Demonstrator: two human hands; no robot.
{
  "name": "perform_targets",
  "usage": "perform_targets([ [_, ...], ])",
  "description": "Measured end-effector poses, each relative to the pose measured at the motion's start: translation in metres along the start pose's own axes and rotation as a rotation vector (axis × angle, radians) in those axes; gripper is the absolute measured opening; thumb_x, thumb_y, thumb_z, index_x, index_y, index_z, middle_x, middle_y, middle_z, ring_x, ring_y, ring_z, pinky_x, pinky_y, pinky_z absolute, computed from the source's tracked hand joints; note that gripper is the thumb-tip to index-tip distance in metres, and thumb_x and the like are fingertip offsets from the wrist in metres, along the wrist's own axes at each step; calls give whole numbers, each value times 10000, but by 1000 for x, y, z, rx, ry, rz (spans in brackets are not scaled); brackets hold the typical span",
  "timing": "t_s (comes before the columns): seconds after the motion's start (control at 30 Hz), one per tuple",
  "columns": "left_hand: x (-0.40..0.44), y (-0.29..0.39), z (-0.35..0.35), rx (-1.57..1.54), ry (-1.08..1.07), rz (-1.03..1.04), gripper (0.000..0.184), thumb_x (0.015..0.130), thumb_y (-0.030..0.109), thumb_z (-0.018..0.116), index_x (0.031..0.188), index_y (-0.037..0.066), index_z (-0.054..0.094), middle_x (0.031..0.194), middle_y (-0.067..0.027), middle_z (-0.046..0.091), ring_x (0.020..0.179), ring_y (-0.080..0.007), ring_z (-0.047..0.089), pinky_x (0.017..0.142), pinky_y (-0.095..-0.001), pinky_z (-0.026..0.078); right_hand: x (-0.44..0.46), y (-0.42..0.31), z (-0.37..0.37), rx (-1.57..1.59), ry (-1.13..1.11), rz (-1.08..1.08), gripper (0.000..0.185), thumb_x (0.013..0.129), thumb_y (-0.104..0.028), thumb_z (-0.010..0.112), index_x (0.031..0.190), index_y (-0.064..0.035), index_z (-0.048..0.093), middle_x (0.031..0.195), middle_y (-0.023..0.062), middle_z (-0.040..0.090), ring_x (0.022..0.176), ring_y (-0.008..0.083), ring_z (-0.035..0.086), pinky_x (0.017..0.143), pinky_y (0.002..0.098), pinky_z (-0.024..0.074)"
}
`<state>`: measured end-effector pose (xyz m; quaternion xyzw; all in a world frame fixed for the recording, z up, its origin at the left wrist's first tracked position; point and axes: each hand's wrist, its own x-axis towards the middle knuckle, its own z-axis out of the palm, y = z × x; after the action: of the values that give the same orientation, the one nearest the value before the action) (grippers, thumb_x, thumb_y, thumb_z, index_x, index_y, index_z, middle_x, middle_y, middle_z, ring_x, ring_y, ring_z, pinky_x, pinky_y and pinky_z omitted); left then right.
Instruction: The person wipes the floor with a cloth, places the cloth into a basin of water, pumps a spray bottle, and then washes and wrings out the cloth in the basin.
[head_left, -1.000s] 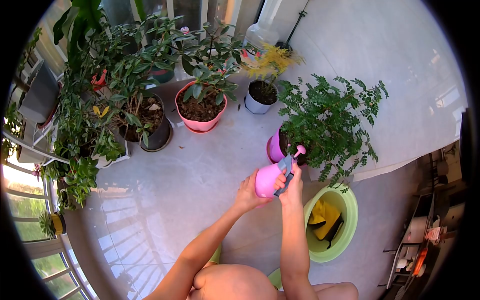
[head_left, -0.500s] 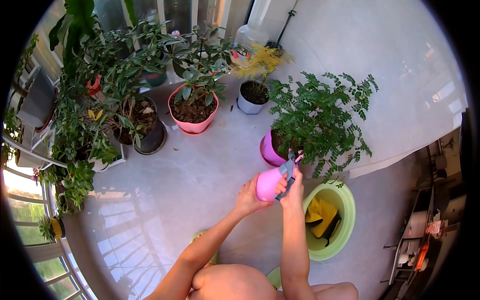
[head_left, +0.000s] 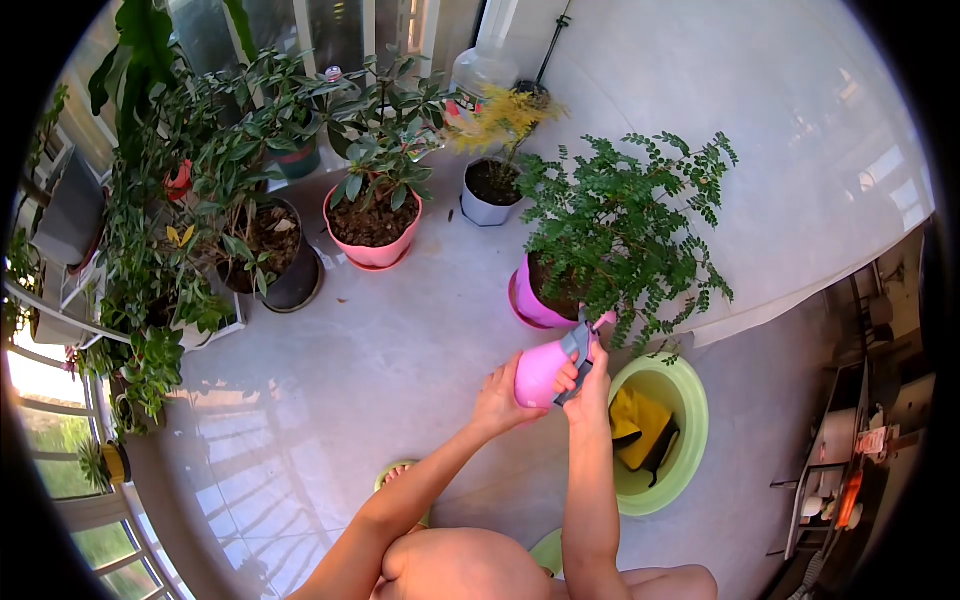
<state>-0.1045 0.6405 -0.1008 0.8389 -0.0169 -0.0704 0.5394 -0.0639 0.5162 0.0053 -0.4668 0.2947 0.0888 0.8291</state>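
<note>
A pink spray bottle (head_left: 540, 374) with a grey head is held tilted between my two hands. My left hand (head_left: 500, 399) wraps round its lower end. Around the grey neck and handle, my right hand (head_left: 586, 384) is closed. The bottle's pink nozzle points up and right, at the lower edge of a bushy green plant (head_left: 630, 235). That plant stands in a bright purple pot (head_left: 540, 297) with a saucer, just beyond the bottle.
A light green bucket (head_left: 690, 440) holding a yellow and black cloth (head_left: 640, 425) stands right of my right hand. Further back are a pink pot (head_left: 372, 240), a pale blue pot (head_left: 488, 207) and a dark pot (head_left: 292, 275). Shelves (head_left: 830, 460) line the far right.
The plants and pots have shifted left in the view, and the bucket slightly up and left. The bottle now appears nearer the purple pot's plant. Both hands keep their hold on it.
</note>
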Motion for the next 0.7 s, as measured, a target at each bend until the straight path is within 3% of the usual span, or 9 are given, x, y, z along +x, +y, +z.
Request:
perform_targets([
  [0.7,-5,2,11,-18,-22,19,1125,529,396,848,1443,112,258,1293,-184,476,1160,-395,467,956,-488,426,-5,-4,-14,27,19,3,434,873,-520,506,764,-102,466,546,8,401,434,123,353,434,269,300],
])
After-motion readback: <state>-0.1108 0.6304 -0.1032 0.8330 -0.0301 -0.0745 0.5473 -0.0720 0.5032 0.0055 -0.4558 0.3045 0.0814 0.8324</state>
